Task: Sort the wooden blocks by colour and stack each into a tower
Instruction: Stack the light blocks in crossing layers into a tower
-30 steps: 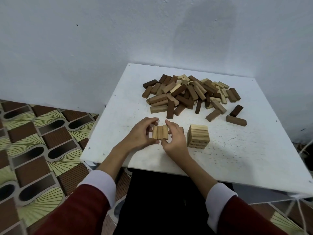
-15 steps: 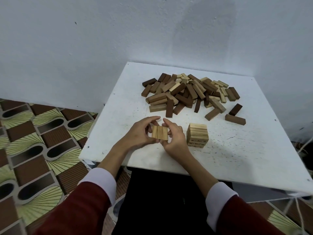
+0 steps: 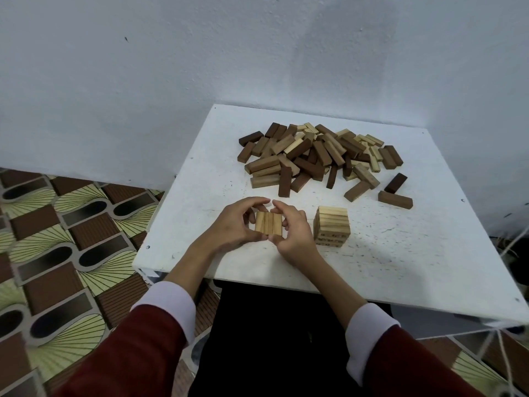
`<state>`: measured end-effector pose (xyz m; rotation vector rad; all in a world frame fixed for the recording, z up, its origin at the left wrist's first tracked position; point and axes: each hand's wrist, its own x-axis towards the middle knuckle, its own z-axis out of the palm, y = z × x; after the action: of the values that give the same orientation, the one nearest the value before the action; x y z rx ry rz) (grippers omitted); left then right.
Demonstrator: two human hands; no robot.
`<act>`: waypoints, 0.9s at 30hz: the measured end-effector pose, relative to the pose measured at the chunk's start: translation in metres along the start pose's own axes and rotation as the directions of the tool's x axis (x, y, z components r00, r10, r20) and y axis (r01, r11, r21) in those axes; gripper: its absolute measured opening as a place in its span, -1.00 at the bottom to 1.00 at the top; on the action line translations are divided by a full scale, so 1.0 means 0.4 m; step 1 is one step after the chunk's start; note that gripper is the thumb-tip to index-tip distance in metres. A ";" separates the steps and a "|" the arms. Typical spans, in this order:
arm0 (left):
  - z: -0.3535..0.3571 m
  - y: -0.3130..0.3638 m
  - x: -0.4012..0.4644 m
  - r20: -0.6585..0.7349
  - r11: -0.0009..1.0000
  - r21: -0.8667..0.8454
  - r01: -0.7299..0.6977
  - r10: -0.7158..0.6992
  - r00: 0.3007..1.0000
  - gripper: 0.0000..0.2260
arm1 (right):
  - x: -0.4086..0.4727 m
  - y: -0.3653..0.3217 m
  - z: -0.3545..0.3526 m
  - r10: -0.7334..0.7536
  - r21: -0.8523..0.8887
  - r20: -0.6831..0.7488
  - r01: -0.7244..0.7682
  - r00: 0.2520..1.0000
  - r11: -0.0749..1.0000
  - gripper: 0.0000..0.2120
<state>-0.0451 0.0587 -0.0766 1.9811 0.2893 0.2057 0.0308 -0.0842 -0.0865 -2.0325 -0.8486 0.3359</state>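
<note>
Three light wooden blocks (image 3: 268, 223) lie side by side as one flat row, held between both hands near the table's front. My left hand (image 3: 234, 224) grips the row's left side and my right hand (image 3: 294, 229) its right side, fingertips nearly meeting above it. Just to the right stands a short tower of light blocks (image 3: 332, 226). Farther back lies a mixed pile of light, mid-brown and dark blocks (image 3: 317, 156). I cannot tell whether the row rests on the table or is lifted slightly.
The white table (image 3: 400, 253) is square, with a wall right behind it. Two dark blocks (image 3: 395, 193) lie apart at the pile's right. Patterned floor shows at the left, and white cords hang at the right edge.
Both hands have kept hold of the three-block row and squared it up. The row sits in about the same place beside the tower.
</note>
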 end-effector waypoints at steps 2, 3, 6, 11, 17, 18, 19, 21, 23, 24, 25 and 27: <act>-0.002 0.001 0.001 -0.002 1.000 -0.019 0.015 -0.015 1.000 -0.38 | 0.006 -0.005 0.002 0.026 -0.025 0.019 -0.025 0.999 0.999 -0.30; -0.003 0.003 0.002 0.002 0.999 -0.023 0.025 -0.025 1.000 -0.38 | 0.009 -0.011 0.002 0.044 -0.036 0.032 -0.043 0.999 0.998 -0.29; -0.005 0.019 -0.002 0.004 0.998 -0.038 0.041 -0.040 0.999 -0.36 | 0.011 -0.033 0.001 0.066 -0.080 0.064 -0.061 0.996 0.995 -0.26; -0.039 0.090 -0.015 -0.046 0.994 -0.104 -0.028 0.024 0.999 -0.29 | -0.011 -0.103 -0.067 -0.089 -0.148 0.032 0.093 0.996 0.985 -0.28; 0.018 0.177 0.024 -0.021 0.990 -0.036 -0.134 0.133 0.991 -0.27 | -0.037 -0.090 -0.210 -0.203 -0.101 -0.028 0.200 0.979 0.975 -0.26; 0.035 0.184 0.032 -0.013 0.989 -0.016 -0.144 0.144 0.990 -0.27 | -0.038 -0.075 -0.229 -0.210 -0.145 -0.019 0.205 0.978 0.968 -0.25; 0.056 0.191 0.040 -0.004 0.988 0.010 -0.154 0.154 0.988 -0.28 | -0.039 -0.061 -0.249 -0.203 -0.185 -0.012 0.197 0.979 0.963 -0.23; 0.092 0.197 0.050 -0.003 0.984 0.059 -0.170 0.171 0.985 -0.30 | -0.043 -0.037 -0.279 -0.162 -0.200 -0.016 0.156 0.987 0.967 -0.21; 0.124 0.202 0.055 -0.006 0.982 0.074 -0.176 0.177 0.984 -0.30 | -0.046 -0.015 -0.300 -0.135 -0.193 -0.022 0.128 0.991 0.973 -0.21; 0.139 0.203 0.059 -0.002 0.982 0.075 -0.175 0.175 0.985 -0.30 | -0.048 -0.004 -0.309 -0.132 -0.201 -0.026 0.124 0.991 0.972 -0.22; 0.150 0.203 0.061 0.002 0.983 0.077 -0.168 0.168 0.986 -0.29 | -0.049 0.005 -0.315 -0.131 -0.212 -0.028 0.122 0.991 0.970 -0.22; 0.166 0.203 0.065 0.017 0.984 0.088 -0.155 0.154 0.988 -0.29 | -0.050 0.022 -0.325 -0.110 -0.219 -0.022 0.102 0.994 0.970 -0.22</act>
<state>0.0068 -0.0237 -0.0298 2.0942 0.1398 0.2863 0.0881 -0.1829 -0.0206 -2.1770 -1.0051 0.1527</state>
